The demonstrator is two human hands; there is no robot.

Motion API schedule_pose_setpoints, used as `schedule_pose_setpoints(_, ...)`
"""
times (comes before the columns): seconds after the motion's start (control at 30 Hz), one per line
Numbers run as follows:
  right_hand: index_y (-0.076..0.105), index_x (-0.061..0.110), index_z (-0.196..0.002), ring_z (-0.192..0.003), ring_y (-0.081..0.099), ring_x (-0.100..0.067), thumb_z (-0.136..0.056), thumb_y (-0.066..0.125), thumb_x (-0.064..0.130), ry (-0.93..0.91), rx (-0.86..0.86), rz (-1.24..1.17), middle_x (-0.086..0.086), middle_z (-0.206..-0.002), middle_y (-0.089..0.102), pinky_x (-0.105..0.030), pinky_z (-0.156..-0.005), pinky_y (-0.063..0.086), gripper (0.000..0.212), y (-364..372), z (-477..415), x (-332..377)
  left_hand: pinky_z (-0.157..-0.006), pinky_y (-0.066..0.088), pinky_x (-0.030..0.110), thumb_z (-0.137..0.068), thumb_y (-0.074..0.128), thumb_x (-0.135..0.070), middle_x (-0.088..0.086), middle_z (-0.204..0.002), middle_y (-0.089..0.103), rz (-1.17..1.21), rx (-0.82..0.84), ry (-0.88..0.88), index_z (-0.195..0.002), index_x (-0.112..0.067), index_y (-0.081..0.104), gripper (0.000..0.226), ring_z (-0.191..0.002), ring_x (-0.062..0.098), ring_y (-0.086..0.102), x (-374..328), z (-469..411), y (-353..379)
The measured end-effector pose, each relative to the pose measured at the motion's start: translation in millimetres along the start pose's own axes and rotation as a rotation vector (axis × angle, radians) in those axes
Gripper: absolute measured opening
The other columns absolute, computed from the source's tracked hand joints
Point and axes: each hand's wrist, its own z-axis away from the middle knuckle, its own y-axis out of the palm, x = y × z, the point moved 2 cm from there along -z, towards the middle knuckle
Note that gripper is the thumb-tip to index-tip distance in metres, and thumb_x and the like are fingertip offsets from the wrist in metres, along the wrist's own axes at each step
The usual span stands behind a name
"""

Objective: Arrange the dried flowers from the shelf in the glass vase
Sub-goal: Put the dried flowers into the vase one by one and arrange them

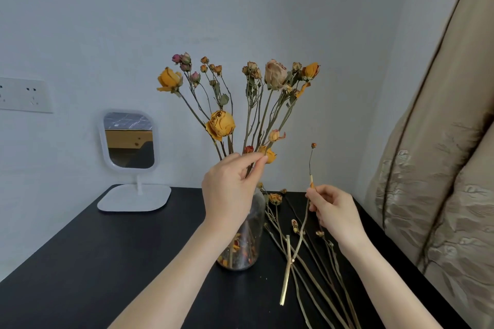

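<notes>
One glass vase (254, 222) stands on the black bench (80, 262), near the middle, with loose petals lying at its bottom. It holds a fanned bunch of dried flowers (220, 124). Three large orange-yellow blooms and one large pale pink bloom can be counted, with a few smaller orange and red heads lower down and clusters of tiny pink and tan buds on top.

The left hand (231, 192) is raised in front of the vase neck, thumb and fingertips pinching the stems of the bunch just above the rim. The right hand (337, 212), to the right of the vase, pinches one single stem (311, 181) upright. This stem carries one small bud at its tip, and its lower end hangs just above the bench.

More loose dried flowers (275, 198) lie flat on the bench right of the vase, under the right hand. Their stems overlap too much to count exactly.

One white-framed mirror (129, 139) stands at the far left of the bench. One socket plate (24, 95) is on the left wall. A beige curtain (441, 168) hangs at the right.
</notes>
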Motion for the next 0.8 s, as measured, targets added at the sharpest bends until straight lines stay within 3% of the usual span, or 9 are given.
schedule_pose_setpoints(0.07, 0.064, 0.012, -0.083, -0.053, 0.046, -0.010, -0.093, 0.054, 0.023, -0.001, 0.002, 0.001, -0.002, -0.063, 0.056, -0.022, -0.054, 0.034, 0.017, 1, 0, 0, -0.042, 0.032, 0.019, -0.082, 0.068, -0.022, -0.018, -0.050, 0.033, -0.072, 0.016, -0.013, -0.092, -0.015, 0.076, 0.014, -0.045, -0.002, 0.032, 2, 0, 2)
schedule_pose_setpoints(0.2, 0.064, 0.013, -0.083, -0.053, 0.045, -0.010, -0.093, 0.054, 0.023, -0.001, -0.002, 0.000, -0.002, -0.063, 0.056, -0.023, -0.054, 0.034, 0.017, 0, 0, 0, -0.042, 0.028, 0.014, -0.082, 0.069, -0.023, -0.010, -0.056, 0.053, -0.230, 0.051, -0.081, -0.089, -0.017, 0.077, 0.012, -0.047, 0.004, 0.039, 12, 5, 6)
schedule_pose_setpoints(0.33, 0.064, 0.014, -0.084, -0.053, 0.046, -0.009, -0.093, 0.055, 0.024, 0.001, 0.001, 0.000, -0.001, -0.063, 0.056, -0.022, -0.055, 0.034, 0.016, 0, 0, -1, -0.043, 0.030, 0.017, -0.086, 0.062, -0.029, -0.006, -0.068, 0.068, -0.367, 0.136, -0.173, -0.090, -0.023, 0.075, 0.015, -0.055, 0.012, 0.056, 20, 8, 9)
schedule_pose_setpoints(0.5, 0.064, 0.015, -0.082, -0.053, 0.046, -0.009, -0.092, 0.055, 0.024, -0.008, 0.001, -0.009, -0.001, -0.063, 0.056, -0.022, -0.055, 0.034, 0.016, 1, -1, 0, -0.041, 0.029, 0.018, -0.089, 0.057, -0.036, -0.006, -0.068, 0.068, -0.427, 0.189, -0.245, -0.089, -0.026, 0.074, 0.020, -0.058, 0.013, 0.059, 27, 12, 7)
schedule_pose_setpoints(0.67, 0.065, 0.014, -0.080, -0.053, 0.045, -0.009, -0.092, 0.055, 0.025, -0.014, -0.001, -0.009, -0.001, -0.062, 0.056, -0.022, -0.055, 0.034, 0.018, 1, -1, 0, -0.042, 0.030, 0.015, -0.088, 0.059, -0.030, -0.005, -0.069, 0.069, -0.447, 0.186, -0.233, -0.086, -0.022, 0.074, 0.016, -0.056, 0.012, 0.057, 26, 10, 8)
schedule_pose_setpoints(0.8, 0.065, 0.015, -0.081, -0.052, 0.045, -0.008, -0.092, 0.056, 0.024, -0.013, -0.003, -0.007, 0.000, -0.061, 0.056, -0.021, -0.054, 0.033, 0.017, 1, -1, -1, -0.043, 0.025, 0.016, -0.089, 0.055, -0.032, -0.003, -0.080, 0.071, -0.536, 0.257, -0.236, -0.092, -0.023, 0.072, 0.019, -0.065, 0.016, 0.062, 26, 5, 10)
